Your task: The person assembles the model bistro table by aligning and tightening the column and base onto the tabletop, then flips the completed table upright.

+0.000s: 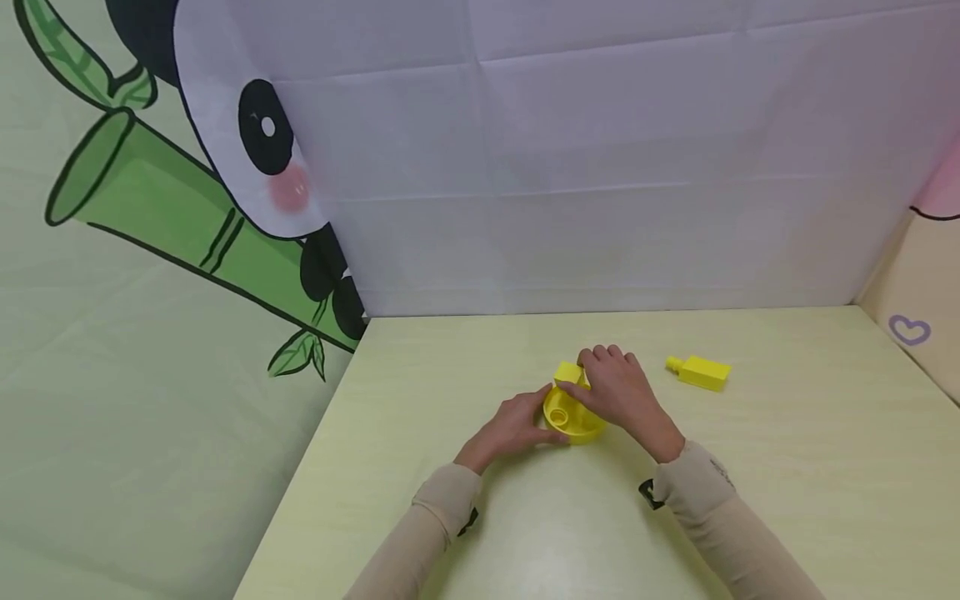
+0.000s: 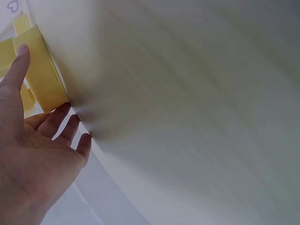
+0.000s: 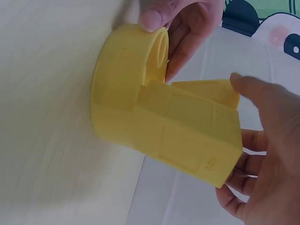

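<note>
A yellow round base (image 1: 585, 435) with a ring-shaped socket inside stands on the table. My left hand (image 1: 517, 423) grips its side, thumb on the near wall and fingers round the far side. A yellow rectangular block (image 3: 192, 133) rises from the base, one end down at its rim. Right behind that block, in the right wrist view, shows another yellow piece (image 3: 208, 91) with a slanted edge. My right hand (image 1: 621, 393) holds the upper end of the block, its thumb on the slanted piece and its fingers behind.
Another yellow block (image 1: 703, 372) with a narrow round neck lies on its side, to the right on the pale table (image 1: 787, 483). A white cloth wall (image 1: 600, 208) stands along the table's far edge, and a printed panda and bamboo cloth hangs at left.
</note>
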The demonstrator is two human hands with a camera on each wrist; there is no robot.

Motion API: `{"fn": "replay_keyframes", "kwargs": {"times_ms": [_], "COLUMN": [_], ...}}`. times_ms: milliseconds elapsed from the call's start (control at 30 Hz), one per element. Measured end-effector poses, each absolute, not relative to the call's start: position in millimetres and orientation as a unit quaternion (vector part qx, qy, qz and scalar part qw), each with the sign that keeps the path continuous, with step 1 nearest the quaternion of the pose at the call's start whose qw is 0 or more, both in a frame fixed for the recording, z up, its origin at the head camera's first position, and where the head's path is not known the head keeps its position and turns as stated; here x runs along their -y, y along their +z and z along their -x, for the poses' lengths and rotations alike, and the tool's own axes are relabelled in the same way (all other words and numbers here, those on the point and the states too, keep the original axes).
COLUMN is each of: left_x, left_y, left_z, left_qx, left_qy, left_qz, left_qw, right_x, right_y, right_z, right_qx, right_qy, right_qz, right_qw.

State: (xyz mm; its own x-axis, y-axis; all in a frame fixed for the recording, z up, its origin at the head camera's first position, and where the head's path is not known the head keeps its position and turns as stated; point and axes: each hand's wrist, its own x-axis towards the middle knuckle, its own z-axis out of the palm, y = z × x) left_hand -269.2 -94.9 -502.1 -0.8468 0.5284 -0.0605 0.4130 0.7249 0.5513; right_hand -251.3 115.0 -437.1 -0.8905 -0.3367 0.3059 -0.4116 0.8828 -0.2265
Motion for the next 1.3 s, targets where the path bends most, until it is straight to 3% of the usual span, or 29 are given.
{"fn": "replay_keyframes", "kwargs": {"times_ms": [467,1300], "left_x": [95,97], "left_y": [-496,-504], "left_z": [271,270], "left_qx": [-0.922,-0.921], "left_qy": [0.266,0.267], "left_qz": [-0.260,-0.264], "left_qw": [0.106,0.102], "right_x": [-109,-106], "right_y": [-432,-438], "right_z": [248,261], "right_qx": [0.964,0.948], "right_qy": [0.147,0.183], "right_qz": [-0.176,-0.239], "right_qw": [0.135,0.102]}}
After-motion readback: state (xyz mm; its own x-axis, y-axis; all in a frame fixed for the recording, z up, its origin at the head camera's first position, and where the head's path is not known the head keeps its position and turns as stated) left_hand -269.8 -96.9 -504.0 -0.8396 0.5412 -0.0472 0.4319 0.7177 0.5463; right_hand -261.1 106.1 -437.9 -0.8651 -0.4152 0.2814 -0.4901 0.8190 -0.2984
